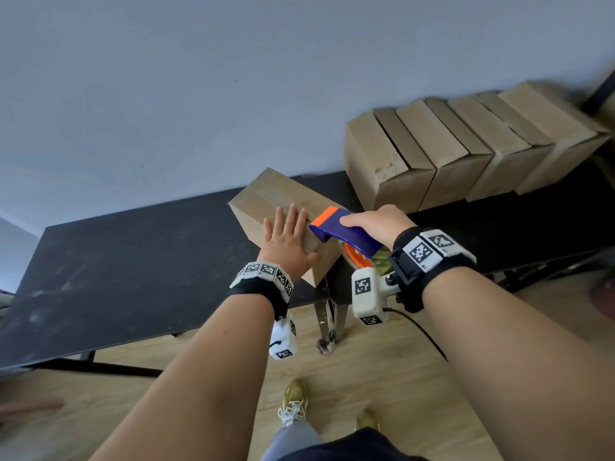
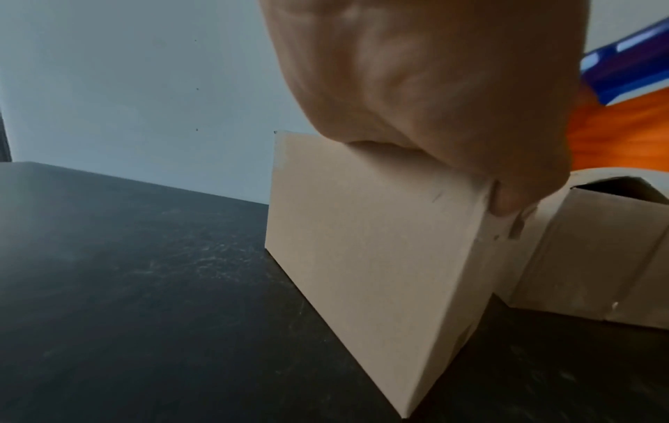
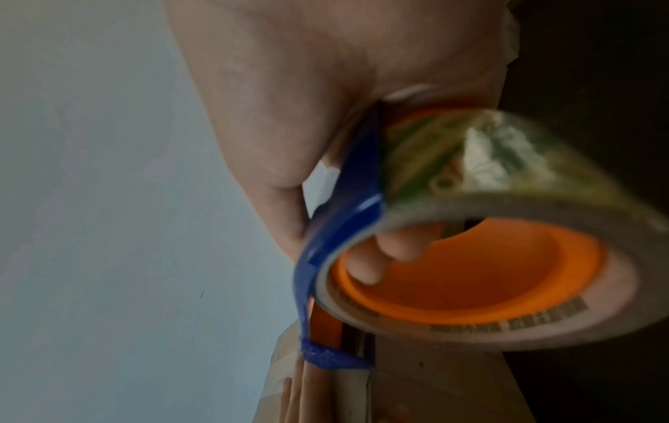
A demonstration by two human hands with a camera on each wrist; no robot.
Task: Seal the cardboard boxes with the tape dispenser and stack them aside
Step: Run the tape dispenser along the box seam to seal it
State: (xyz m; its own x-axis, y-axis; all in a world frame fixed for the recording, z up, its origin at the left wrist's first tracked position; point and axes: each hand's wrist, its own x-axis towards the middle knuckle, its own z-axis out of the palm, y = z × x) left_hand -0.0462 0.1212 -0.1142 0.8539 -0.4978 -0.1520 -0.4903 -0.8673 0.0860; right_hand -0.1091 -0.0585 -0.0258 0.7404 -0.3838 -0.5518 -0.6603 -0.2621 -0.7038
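A closed cardboard box (image 1: pixel 266 197) stands on the black table (image 1: pixel 139 267), near its right end. My left hand (image 1: pixel 286 239) lies flat on the box top with straight fingers, thumb down over the near edge (image 2: pixel 506 197). My right hand (image 1: pixel 376 224) grips the blue and orange tape dispenser (image 1: pixel 339 227), whose orange front edge rests on the box top beside my left fingers. In the right wrist view my fingers curl through the orange core of the tape roll (image 3: pixel 470 263), and the blue frame (image 3: pixel 340 246) reaches down to the box (image 3: pixel 434 389).
A row of several cardboard boxes (image 1: pixel 466 148) leans against the wall at the back right, on the table. The left part of the table is bare and scuffed. Wooden floor and my shoes (image 1: pixel 294 404) show below the table edge.
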